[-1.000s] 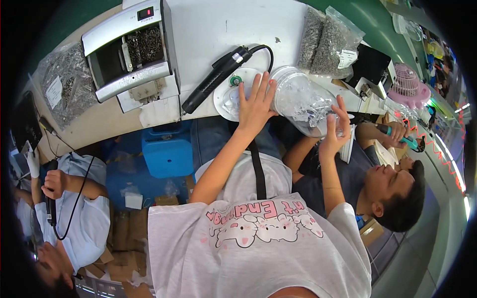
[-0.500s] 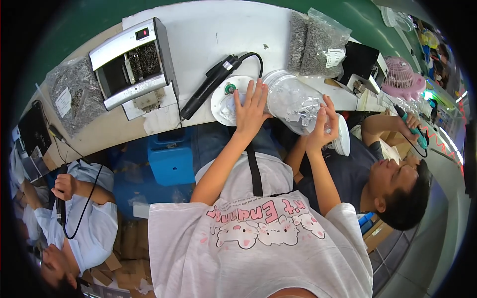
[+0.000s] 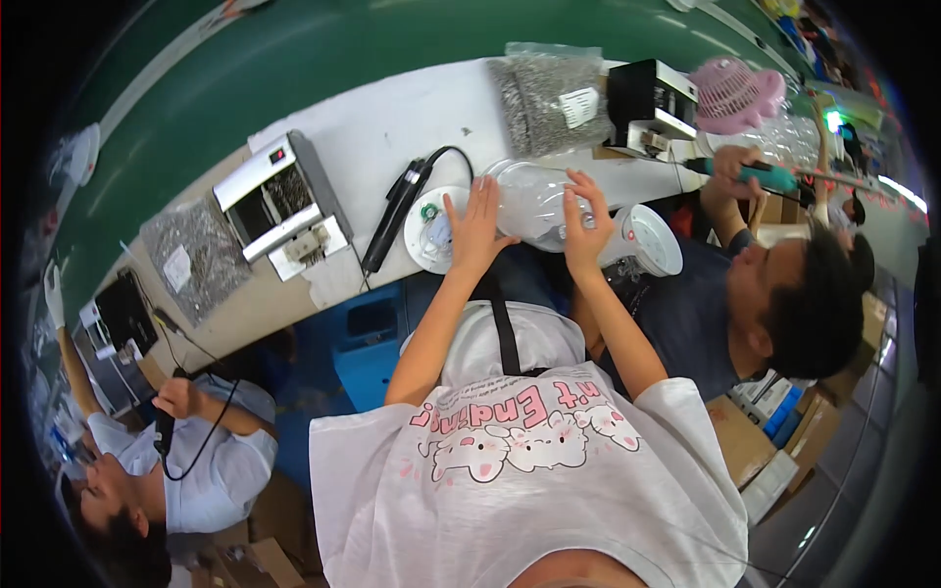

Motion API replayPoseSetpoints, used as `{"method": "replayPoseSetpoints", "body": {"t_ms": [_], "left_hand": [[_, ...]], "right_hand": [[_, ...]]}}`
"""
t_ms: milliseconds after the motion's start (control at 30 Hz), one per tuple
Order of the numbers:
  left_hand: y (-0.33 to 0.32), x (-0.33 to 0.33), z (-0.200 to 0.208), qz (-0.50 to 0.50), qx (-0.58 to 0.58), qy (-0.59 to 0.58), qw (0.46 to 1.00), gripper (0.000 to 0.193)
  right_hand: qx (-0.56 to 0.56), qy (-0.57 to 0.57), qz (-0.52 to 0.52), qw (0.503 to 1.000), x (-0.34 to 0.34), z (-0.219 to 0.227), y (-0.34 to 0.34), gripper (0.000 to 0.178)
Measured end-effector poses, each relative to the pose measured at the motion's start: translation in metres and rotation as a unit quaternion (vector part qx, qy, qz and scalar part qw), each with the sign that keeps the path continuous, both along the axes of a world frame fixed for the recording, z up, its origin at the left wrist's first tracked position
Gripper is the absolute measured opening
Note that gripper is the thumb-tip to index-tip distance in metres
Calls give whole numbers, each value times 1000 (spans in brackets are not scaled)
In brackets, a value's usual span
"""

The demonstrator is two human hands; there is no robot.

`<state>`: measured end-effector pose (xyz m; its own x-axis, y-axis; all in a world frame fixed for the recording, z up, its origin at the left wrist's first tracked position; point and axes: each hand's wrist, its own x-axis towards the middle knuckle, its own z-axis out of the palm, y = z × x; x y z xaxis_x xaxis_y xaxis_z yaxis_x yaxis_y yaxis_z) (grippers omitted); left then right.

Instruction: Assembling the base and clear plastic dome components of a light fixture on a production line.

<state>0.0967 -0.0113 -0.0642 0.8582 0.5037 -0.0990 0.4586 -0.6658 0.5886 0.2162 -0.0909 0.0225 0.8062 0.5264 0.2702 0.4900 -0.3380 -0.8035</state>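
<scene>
A clear plastic jar-like cover (image 3: 532, 204) lies tilted at the table's front edge, between my two hands. My left hand (image 3: 474, 233) is open, its fingers stretched out along the cover's left side. On the right side, my right hand (image 3: 586, 235) has bent fingers and grips the cover. A white round base (image 3: 418, 257) with a small green part (image 3: 429, 211) lies just left of my left hand. Farther left rests a black electric screwdriver (image 3: 397, 211) with its cord. To the right of my right hand is a white round tub-like part (image 3: 654, 235).
A black-and-silver screw feeder (image 3: 279, 196) stands left beside a bag of screws (image 3: 196, 260). Another screw bag (image 3: 549, 103), a second feeder (image 3: 652, 103) and a pink basket-like thing (image 3: 730, 93) stand at the back right. Co-workers with screwdrivers sit on both sides; a blue stool (image 3: 368, 358) is below.
The view has shifted, showing more green floor at the back. My hands stay at the clear cover, which looks less tilted toward me. The right co-worker's hand has moved inward with a green screwdriver.
</scene>
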Motion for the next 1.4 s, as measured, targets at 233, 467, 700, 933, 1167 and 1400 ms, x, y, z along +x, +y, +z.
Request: {"method": "replayPoseSetpoints", "body": {"t_ms": [233, 467, 700, 933, 1167, 1400], "left_hand": [[-3, -1, -3, 11, -14, -22, 1000, 103], [-4, 2, -3, 14, -30, -34, 999, 102], [-4, 2, -5, 10, -13, -45, 999, 98], [-4, 0, -8, 15, -16, -46, 999, 98], [-5, 1, -9, 10, -15, -42, 999, 98], [-5, 1, -9, -3, -5, -21, 1000, 102]], "right_hand": [[2, -45, -14, 999, 0, 0, 0, 9], [9, -69, -29, 997, 3, 1, -1, 8], [-7, -65, -14, 998, 7, 7, 0, 8], [-53, -33, 70, 996, 9, 27, -17, 32], [-82, 7, 60, 995, 10, 8, -27, 49], [-80, -40, 63, 994, 7, 10, -25, 41]]}}
